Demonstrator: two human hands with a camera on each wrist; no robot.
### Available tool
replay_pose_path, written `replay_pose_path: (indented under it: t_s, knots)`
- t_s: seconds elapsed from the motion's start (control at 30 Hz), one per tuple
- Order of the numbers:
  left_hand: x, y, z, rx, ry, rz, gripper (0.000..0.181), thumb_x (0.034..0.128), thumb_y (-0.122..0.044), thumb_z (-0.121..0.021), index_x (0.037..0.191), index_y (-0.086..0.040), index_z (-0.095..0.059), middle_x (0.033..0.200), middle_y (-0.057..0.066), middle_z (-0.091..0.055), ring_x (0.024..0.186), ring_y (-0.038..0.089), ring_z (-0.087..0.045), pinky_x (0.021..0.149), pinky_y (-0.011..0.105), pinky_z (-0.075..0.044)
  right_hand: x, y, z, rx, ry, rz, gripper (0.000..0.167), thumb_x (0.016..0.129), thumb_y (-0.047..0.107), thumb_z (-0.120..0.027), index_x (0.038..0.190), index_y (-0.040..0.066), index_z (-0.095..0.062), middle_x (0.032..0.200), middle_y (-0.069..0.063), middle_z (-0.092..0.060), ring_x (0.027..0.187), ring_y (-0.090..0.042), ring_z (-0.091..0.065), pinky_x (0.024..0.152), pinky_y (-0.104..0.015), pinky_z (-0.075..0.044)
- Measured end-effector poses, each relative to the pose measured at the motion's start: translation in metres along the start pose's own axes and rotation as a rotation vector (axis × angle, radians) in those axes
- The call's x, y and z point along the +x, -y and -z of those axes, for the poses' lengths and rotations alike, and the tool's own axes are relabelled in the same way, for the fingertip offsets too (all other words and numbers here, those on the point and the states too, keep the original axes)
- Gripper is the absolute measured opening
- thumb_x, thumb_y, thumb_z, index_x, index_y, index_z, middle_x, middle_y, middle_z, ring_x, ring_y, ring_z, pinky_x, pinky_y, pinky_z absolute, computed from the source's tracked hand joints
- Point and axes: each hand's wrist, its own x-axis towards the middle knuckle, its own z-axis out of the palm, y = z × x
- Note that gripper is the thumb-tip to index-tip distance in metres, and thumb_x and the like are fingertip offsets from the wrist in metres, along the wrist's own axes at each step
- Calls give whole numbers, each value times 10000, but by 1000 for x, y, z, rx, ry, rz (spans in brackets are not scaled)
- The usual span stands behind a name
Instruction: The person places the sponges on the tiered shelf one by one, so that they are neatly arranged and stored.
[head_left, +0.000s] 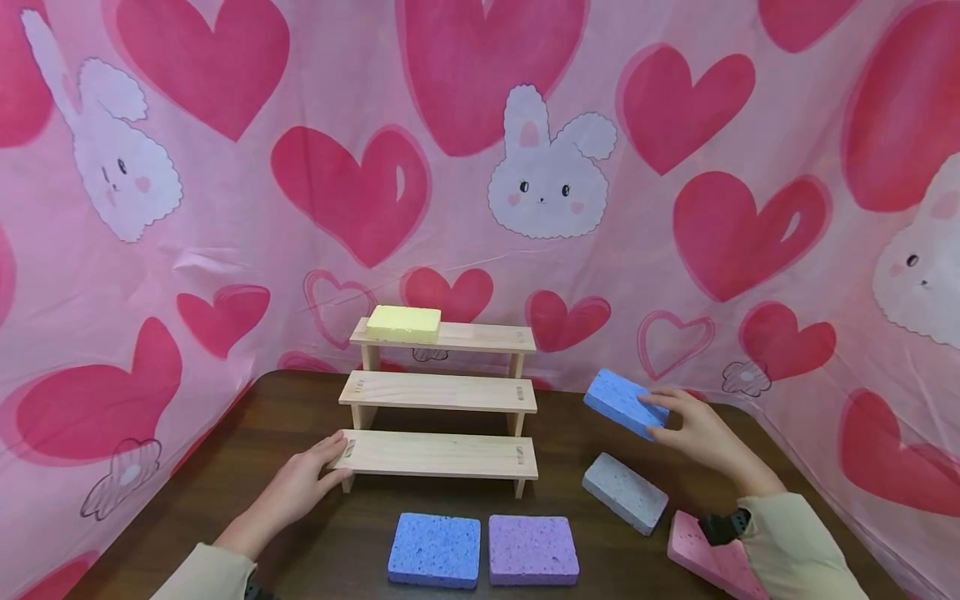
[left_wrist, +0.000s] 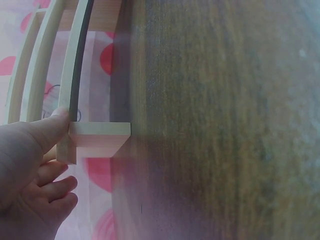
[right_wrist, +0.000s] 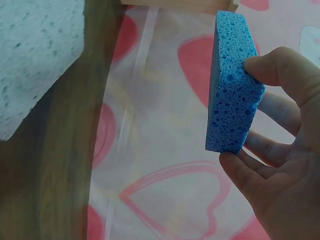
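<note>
A three-tier wooden stand (head_left: 442, 454) has a yellow sponge (head_left: 403, 323) on the left of its top shelf. My left hand (head_left: 298, 485) grips the left end of the lowest shelf; in the left wrist view the thumb of that hand (left_wrist: 32, 165) lies on the shelf's edge (left_wrist: 72, 75). Right of the stand, my right hand (head_left: 701, 433) holds a blue sponge (head_left: 624, 402) in the air, tilted. The right wrist view has the thumb and fingers of this hand (right_wrist: 280, 130) pinching the blue sponge (right_wrist: 234, 82) at its edges.
On the brown table (head_left: 300, 550) lie a second blue sponge (head_left: 435, 550) and a purple sponge (head_left: 532, 550) in front of the stand. A grey sponge (head_left: 625, 493) and a pink sponge (head_left: 712, 554) lie at the right, below my right arm. A pink heart-patterned cloth (head_left: 450, 208) hangs behind.
</note>
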Motion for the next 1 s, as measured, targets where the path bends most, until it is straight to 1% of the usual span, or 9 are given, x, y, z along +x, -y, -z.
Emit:
replay_pose_path:
  t_s: [0.23, 0.37, 0.47, 0.57, 0.73, 0.83, 1.0]
  knots:
    - [1, -1, 1, -1, 19, 16, 531, 807, -161, -706, 1252, 66, -525, 1316, 246, -453, 1185, 407, -438, 916, 532, -385, 14, 7, 1, 8, 11, 11, 463, 757, 80, -724, 1190, -19, -595, 1212, -232, -494, 1022, -383, -503, 809, -550, -456]
    - [1, -1, 1, -5, 27, 23, 531, 809, -162, -704, 1254, 66, -523, 1319, 246, -450, 1189, 408, -434, 919, 534, -381, 21, 11, 2, 32, 18, 26, 471, 767, 87, -725, 1207, -11, -586, 1232, -220, -483, 1002, -360, -516, 781, -495, -493]
    - [1, -1, 2, -9, 27, 25, 533, 809, -164, -705, 1253, 66, -523, 1320, 247, -448, 1190, 409, -432, 920, 535, -380, 26, 14, 2, 60, 17, 37, 473, 773, 79, -724, 1213, -15, -579, 1237, -217, -478, 1002, -363, -522, 770, -483, -504]
    - [1, -1, 2, -9, 26, 26, 535, 809, -169, -706, 1254, 65, -523, 1320, 247, -449, 1190, 408, -432, 921, 534, -379, 31, 17, 2, 75, 19, 33, 470, 778, 79, -719, 1217, -15, -578, 1247, -227, -474, 1022, -393, -517, 781, -519, -488]
    - [2, -1, 1, -10, 30, 34, 535, 809, -169, -706, 1256, 63, -523, 1321, 242, -450, 1190, 406, -433, 923, 530, -379, 39, 21, 3, 49, 34, 25, 480, 787, 126, -717, 1228, -1, -575, 1262, -235, -469, 1079, -407, -475, 832, -573, -437]
    - [2, -1, 1, -13, 27, 34, 534, 807, -163, -708, 1254, 63, -524, 1321, 242, -451, 1189, 406, -436, 923, 529, -380, 43, 23, 2, 32, 31, 43, 481, 784, 137, -719, 1222, -4, -579, 1259, -236, -472, 1105, -407, -455, 853, -591, -412]
    - [1, -1, 1, -12, 17, 26, 534, 802, -159, -711, 1249, 68, -527, 1315, 245, -456, 1183, 408, -440, 919, 532, -382, 52, 25, 0, 25, 15, 86, 481, 770, 111, -724, 1214, -12, -583, 1246, -227, -481, 1086, -396, -467, 850, -584, -419]
